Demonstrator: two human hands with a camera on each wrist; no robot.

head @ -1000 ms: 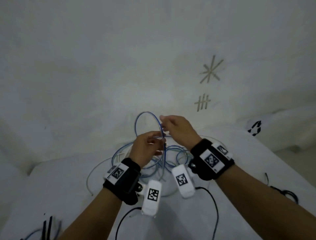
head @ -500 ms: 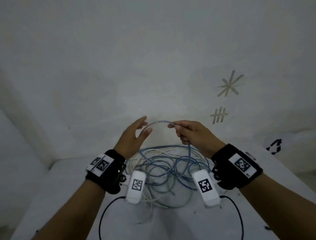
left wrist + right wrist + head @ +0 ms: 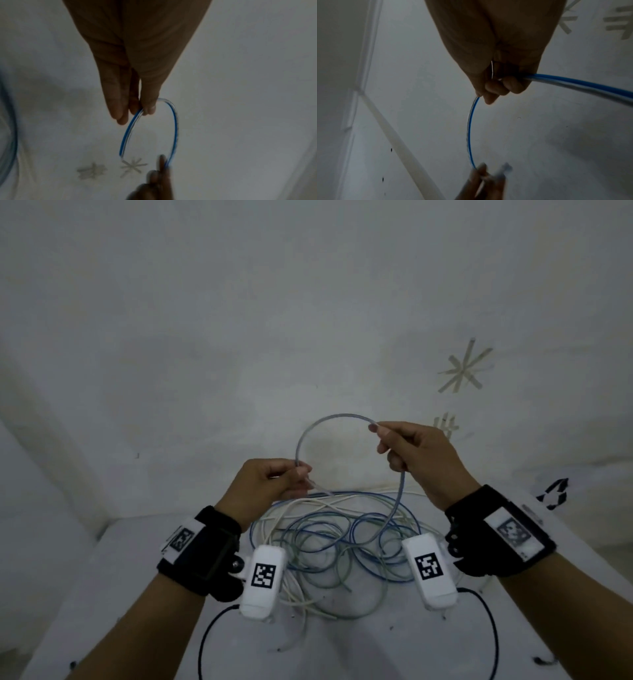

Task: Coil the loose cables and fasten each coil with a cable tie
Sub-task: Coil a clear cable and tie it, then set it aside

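Note:
A thin cable, clear with a blue stripe [image 3: 310, 430], arches in the air between my hands. My left hand [image 3: 274, 481] pinches it near its free end, between thumb and fingers [image 3: 150, 106]. My right hand [image 3: 407, 450] grips the same cable [image 3: 471, 128] farther along, fingers curled round it. From there the cable drops into a tangled heap of blue and white cables [image 3: 329, 542] lying on the white table [image 3: 120, 577] below both hands. No cable tie is visible.
A white wall [image 3: 239, 320] rises just behind the table, with tape marks [image 3: 462, 369] on it at the right. Black wrist-camera leads [image 3: 205, 642] hang over the table's near part. A recycling symbol [image 3: 553, 493] shows at the far right.
My left hand was open beside the cable half a second ago; it now pinches the cable's end. The raised loop has grown wider, and my hands have moved apart.

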